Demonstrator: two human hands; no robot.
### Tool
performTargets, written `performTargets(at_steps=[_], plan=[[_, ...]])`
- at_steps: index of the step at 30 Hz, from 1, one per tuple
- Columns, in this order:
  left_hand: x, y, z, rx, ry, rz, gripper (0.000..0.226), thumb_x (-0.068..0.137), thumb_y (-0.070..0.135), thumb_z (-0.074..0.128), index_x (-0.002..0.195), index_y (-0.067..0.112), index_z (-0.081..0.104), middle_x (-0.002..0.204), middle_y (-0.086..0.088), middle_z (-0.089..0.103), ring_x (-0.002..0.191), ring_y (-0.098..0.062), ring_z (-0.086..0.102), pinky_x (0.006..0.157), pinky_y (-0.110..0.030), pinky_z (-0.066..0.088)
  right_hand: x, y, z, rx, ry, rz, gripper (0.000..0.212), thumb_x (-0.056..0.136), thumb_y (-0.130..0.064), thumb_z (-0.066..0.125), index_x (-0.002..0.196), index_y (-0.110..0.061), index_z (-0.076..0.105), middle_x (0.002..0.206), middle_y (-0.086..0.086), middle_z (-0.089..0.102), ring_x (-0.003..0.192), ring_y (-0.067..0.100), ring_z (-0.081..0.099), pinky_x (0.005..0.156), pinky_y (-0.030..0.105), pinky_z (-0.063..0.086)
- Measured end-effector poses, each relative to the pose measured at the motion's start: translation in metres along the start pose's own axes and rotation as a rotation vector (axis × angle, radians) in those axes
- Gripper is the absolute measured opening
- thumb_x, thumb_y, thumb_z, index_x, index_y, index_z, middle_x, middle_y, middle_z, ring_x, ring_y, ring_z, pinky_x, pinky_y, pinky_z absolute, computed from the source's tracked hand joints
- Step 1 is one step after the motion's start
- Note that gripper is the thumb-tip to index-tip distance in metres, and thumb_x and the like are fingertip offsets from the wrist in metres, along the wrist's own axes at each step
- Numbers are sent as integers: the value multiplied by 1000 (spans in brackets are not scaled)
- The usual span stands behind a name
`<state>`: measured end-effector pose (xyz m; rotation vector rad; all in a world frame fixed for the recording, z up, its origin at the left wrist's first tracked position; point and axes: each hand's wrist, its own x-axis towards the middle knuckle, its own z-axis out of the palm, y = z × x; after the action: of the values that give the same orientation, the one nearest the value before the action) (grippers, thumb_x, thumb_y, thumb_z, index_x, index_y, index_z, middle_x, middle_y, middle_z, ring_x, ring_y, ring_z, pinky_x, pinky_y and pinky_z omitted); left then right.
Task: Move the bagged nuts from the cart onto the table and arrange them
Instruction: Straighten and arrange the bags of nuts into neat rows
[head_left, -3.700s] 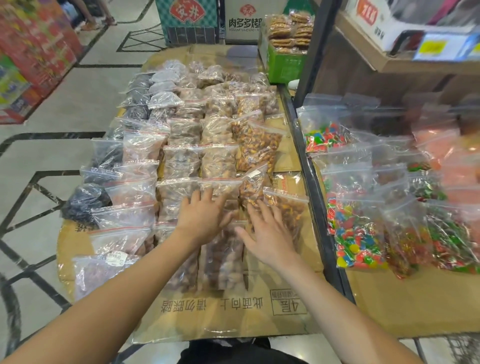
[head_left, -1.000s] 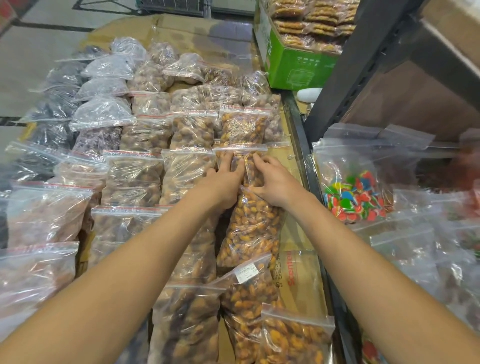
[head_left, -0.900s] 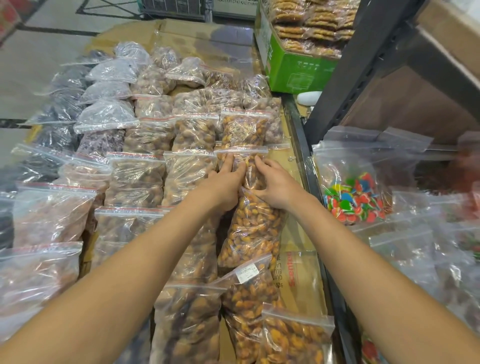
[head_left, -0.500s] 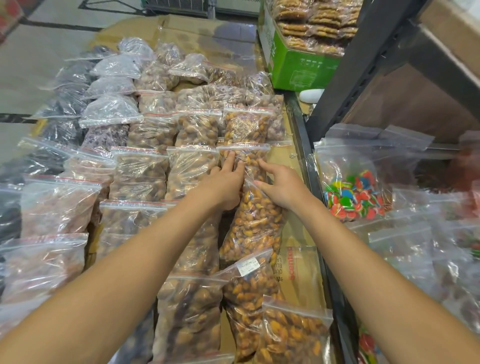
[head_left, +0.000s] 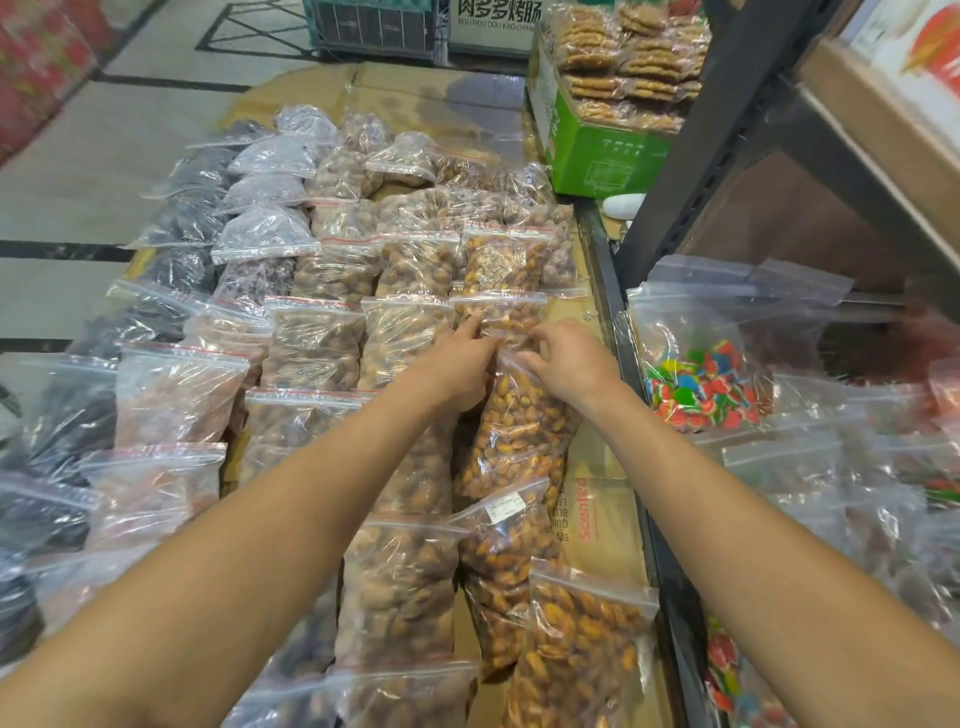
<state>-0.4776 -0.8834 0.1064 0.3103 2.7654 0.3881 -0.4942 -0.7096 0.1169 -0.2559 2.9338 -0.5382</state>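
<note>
Two hands meet at one bag of orange-brown nuts (head_left: 519, 426) in the rightmost column: left hand (head_left: 457, 371) and right hand (head_left: 569, 364) pinch its top edge. Cardboard (head_left: 597, 519) beneath reads "Scented". A bag nearer the camera carries a white label (head_left: 505, 508), illegible. Bare cardboard strip runs along the right rail (head_left: 631, 415). Candy bags (head_left: 696, 384) beyond blur.

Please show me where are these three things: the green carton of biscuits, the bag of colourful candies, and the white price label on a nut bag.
green carton (head_left: 597, 150), head view: its front green wall.
bag of colourful candies (head_left: 696, 384), head view: the candies inside.
white price label (head_left: 505, 506), head view: the label's middle.
</note>
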Motion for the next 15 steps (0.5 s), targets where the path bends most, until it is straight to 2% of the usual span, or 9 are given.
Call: performTargets(at_steps=[2,4,6,9,12,15], plan=[[-11,4,-9,-3,40,-4,68,93,2,50,156,19,35,162,-18,26,147,-42,29,116,-54,36,-8,-3,-9,10,65,2,31,101,-34,62,127,-20,70,122,9,67,114,32,63,94,45,54],[-26,10,-17,-1,70,0,65,92,3,52,154,17,37,155,-19,35,141,-41,36,111,-54,42,-20,-3,-16,8,85,-5,32,102,-29,61,132,-21,67,127,9,65,117,32,61,97,44,53],[-42,17,-21,-24,92,4,67,92,5,55,155,16,35,157,-19,34,142,-40,37,111,-55,43,-36,-1,-19,14,73,-1,36,102,-28,59,138,-21,62,130,11,61,119,33,60,99,45,52],[-66,31,-12,-81,140,-20,67,97,20,55,158,16,28,160,-20,31,138,-39,45,109,-52,46,-65,4,-13,68,49,58,48,103,-30,58,148,-18,50,136,14,56,124,33,57,104,43,47],[-87,46,8,-205,112,-60,62,103,28,50,158,12,26,160,-23,28,133,-40,49,109,-49,45,-88,16,7,212,-23,200,46,100,-38,62,138,-15,48,132,14,57,115,31,59,95,41,51],[-91,51,29,-293,107,-77,61,102,29,51,155,16,25,151,-23,34,108,-38,62,94,-47,53,-105,23,21,337,-45,296,48,95,-48,64,126,-19,40,126,11,60,109,30,61,87,40,51]])
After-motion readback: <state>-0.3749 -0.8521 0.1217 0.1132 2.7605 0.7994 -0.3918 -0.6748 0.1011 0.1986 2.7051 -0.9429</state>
